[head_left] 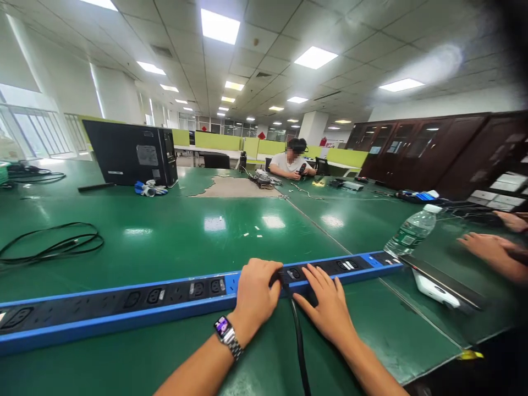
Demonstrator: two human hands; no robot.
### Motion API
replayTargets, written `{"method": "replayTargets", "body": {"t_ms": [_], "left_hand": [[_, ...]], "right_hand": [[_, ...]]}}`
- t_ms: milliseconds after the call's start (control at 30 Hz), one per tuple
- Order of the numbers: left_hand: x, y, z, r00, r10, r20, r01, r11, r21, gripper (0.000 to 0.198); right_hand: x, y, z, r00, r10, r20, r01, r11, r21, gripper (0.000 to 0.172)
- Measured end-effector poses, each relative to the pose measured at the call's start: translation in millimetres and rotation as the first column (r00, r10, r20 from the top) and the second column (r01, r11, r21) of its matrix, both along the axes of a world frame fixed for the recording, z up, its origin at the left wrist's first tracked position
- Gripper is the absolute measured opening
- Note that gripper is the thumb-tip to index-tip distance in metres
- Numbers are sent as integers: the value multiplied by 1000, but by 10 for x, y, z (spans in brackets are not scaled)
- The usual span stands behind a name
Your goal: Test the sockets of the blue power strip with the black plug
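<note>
Left hand [256,289], lower center of frame, is gripping the plug [284,275] of a black cable [298,335] against the long blue power strip [177,298] stretching from lower left to center right on the green bench [165,357]; right hand [329,305] isn't grasping anything, just fingers spread on the strip. Water bottle's [413,230] by its right end.

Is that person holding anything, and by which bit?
The left hand holds the black cable by its plug end; the right hand only rests on the blue power strip.
</note>
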State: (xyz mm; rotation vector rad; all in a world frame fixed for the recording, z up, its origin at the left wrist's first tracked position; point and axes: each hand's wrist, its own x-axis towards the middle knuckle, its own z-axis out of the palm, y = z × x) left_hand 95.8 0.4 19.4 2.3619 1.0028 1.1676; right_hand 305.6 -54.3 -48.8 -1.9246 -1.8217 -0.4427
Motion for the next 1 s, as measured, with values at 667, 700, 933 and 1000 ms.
{"method": "replayTargets", "body": {"t_ms": [667,700,933,1000], "left_hand": [[316,25,-77,945,19,-326,2,998,65,18],[319,9,-69,941,20,-337,2,998,67,19],[-420,-18,-57,920,59,-387,6,986,165,63],[-921,22,-104,904,190,-383,-122,973,196,63]], "right_hand": [[21,-7,-13,997,60,-38,-55,990,129,55],[-1,6,25,995,86,-58,-76,985,153,55],[-225,312,503,915,398,-65,-400,916,-25,42],[-245,379,626,889,453,-73,-456,889,-35,28]]}}
